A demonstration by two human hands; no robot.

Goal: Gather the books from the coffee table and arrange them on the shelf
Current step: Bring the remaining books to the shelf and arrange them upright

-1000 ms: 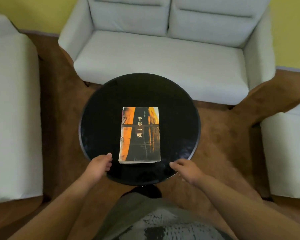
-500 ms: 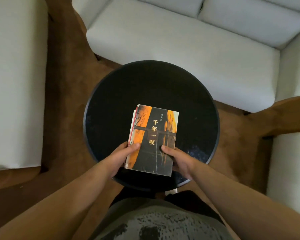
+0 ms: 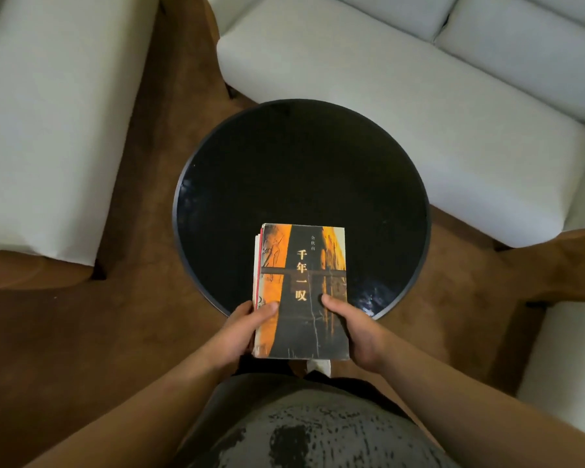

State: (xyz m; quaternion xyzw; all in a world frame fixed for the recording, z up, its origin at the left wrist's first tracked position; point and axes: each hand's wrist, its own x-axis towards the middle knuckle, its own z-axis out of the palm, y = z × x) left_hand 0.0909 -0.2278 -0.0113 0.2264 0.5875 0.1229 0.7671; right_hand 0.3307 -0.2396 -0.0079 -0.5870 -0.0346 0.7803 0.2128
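Observation:
A stack of books (image 3: pixel 301 282) with an orange and black cover on top is lifted over the near edge of the round black coffee table (image 3: pixel 301 170). A red edge of another book shows under the top one at its left side. My left hand (image 3: pixel 242 332) grips the stack's lower left edge, thumb on the cover. My right hand (image 3: pixel 355 332) grips the lower right edge, thumb on the cover too. No shelf is in view.
A white sofa (image 3: pixel 385 79) stands behind the table. A white seat (image 3: pixel 48 113) is at the left and another white seat (image 3: pixel 568 359) at the right. Brown carpet (image 3: pixel 132 332) covers the floor around the table.
Both hands reached the books lying on the table, took hold of their near edges, and lifted and pulled them toward me over the table's near edge.

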